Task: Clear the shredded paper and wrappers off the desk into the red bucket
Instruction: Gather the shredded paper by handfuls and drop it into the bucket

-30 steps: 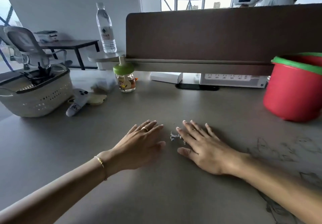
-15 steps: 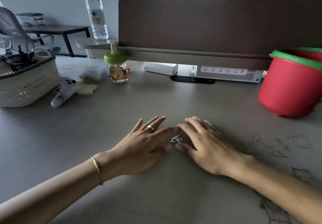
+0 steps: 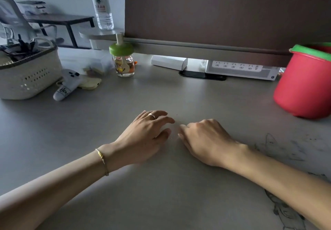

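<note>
Grey desk (image 3: 179, 93) looks nearly clear. My right hand (image 3: 206, 140) curled, contents unseen; left hand (image 3: 145, 136) loose, empty. Bucket (image 3: 302, 86) at two o'clock, drop pending.

Basket (image 3: 30, 75) far left on desk (image 3: 179, 185), bucket (image 3: 302, 86) far right.

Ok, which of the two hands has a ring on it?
The left hand: a thin band sits on one finger and a gold bracelet circles its wrist. The right hand, curled beside it on the desk, shows no jewellery.
</note>
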`<state>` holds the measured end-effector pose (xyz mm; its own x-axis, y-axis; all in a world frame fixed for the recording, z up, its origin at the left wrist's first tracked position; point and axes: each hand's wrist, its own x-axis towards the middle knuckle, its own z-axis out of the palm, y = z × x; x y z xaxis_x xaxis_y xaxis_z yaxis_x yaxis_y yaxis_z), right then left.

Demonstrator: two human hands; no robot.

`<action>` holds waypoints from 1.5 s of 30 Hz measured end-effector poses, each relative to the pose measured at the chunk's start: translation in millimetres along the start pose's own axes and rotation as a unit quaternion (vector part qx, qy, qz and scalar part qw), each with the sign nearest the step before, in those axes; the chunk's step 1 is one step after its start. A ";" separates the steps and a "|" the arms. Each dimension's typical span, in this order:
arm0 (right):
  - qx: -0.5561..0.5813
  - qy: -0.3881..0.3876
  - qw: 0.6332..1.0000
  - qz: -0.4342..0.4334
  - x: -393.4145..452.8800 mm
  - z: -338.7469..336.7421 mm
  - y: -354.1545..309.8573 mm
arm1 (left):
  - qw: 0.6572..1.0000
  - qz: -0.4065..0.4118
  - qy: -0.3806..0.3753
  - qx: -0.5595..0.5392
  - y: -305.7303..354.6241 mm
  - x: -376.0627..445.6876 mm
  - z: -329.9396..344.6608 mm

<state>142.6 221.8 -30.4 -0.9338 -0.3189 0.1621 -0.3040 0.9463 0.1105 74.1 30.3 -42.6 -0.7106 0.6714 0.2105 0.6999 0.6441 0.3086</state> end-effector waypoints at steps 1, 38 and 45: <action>-0.005 -0.010 1.000 -0.008 0.1 -0.5 -0.2 | 1.000 -0.003 -0.002 0.000 -0.3 -0.4 -0.4; 0.104 0.300 0.913 0.256 -47.1 -133.8 220.5 | 0.987 0.102 0.066 -0.110 193.6 218.7 -29.2; 0.062 0.265 0.896 0.352 -60.5 -155.8 299.4 | 0.990 0.105 0.060 -0.072 237.4 283.4 -34.8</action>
<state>137.5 516.0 145.6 -0.6915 0.4085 0.5958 0.2750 0.9115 -0.3057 36.4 360.7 122.6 -0.5605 0.7305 0.3901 0.8215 0.4306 0.3738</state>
